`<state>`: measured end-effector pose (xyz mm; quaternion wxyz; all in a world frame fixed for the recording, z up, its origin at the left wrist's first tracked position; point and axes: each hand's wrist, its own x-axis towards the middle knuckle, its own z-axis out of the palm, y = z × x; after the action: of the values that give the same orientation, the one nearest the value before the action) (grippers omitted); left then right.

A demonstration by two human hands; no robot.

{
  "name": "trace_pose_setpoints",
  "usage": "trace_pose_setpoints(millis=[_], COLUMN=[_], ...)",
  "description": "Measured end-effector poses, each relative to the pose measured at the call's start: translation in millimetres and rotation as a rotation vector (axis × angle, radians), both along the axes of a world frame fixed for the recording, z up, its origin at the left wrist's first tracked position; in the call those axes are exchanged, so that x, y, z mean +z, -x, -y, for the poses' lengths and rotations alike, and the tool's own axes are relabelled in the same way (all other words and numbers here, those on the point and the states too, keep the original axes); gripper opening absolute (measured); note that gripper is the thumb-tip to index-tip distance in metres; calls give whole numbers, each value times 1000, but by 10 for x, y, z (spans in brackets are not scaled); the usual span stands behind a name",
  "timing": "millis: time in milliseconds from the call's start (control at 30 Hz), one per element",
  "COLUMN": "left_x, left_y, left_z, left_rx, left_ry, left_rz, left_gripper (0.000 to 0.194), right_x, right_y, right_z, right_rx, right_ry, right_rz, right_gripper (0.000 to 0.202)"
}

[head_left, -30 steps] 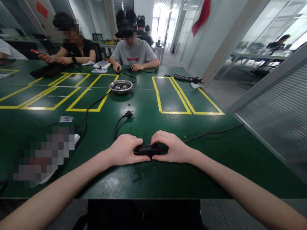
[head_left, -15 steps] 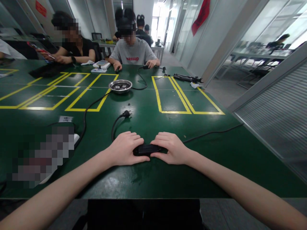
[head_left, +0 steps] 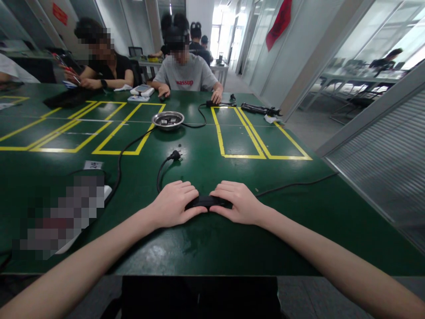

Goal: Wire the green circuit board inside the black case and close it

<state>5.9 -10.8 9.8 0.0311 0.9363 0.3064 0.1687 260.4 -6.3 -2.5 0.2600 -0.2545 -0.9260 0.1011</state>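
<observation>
Both my hands grip a black power adapter [head_left: 207, 202] low over the green table, near its front edge. My left hand [head_left: 175, 203] closes round its left end, and my right hand [head_left: 235, 202] closes round the right end. The thumbs lie along the near side, with their tips almost meeting. A thick cord with a black plug [head_left: 175, 155] curves out beyond my left hand and rests on the table. From beyond my right hand a thin black cable [head_left: 299, 183] runs off to the right. The adapter's ends are hidden under my fingers.
A metal bowl [head_left: 168, 120] holding small metal parts stands mid-table, with a cable beside it. At left lies a blurred-out flat object [head_left: 66, 212] with a white edge. Across the table a person in grey [head_left: 186, 73] touches another black adapter [head_left: 211, 103]. A folded black tripod [head_left: 260, 109] lies at right.
The adapter has tilted in my hands, so less of its broad face shows. The person opposite has moved their adapter and the hand on it toward the right and nearer me.
</observation>
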Motion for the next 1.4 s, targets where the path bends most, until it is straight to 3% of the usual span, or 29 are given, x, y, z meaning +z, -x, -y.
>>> trace_pose_setpoints(millis=[233,333,500,567,733,833,1000,1167,1333,1400], left_x=[7,-7,-19,-12,9,30,57,66,58,41], left_y=[-14,-20,-40,-45,-26,-10,-6,-17,-10,-2], left_z=[10,20,11,6,-3,-13,-11,34,34,23], left_rx=[-9,-41,-64,-73,-45,-18,-14,-52,-33,-26], left_ry=[-12,-86,-171,-174,-73,-29,-18,-36,16,21], left_rz=[46,35,-12,-24,-23,23,79,56,130,125], left_gripper=[44,56,42,42,43,45,43,42,39,38], right_x=[27,43,64,61,72,81,71,47,22,39], right_y=[65,80,52,45,29,5,-2,5,-11,-18], right_z=[53,54,11,15,42,30,30,41,54,55], right_rx=[-115,-177,-167,-161,-45,4,-17,34,3,-20], right_ry=[383,610,898,844,151,-54,-120,-10,-103,-18], right_rz=[-179,-344,-368,-265,-29,10,-31,-170,-160,-165], right_gripper=[17,26,36,33,32,27,27,25,25,24])
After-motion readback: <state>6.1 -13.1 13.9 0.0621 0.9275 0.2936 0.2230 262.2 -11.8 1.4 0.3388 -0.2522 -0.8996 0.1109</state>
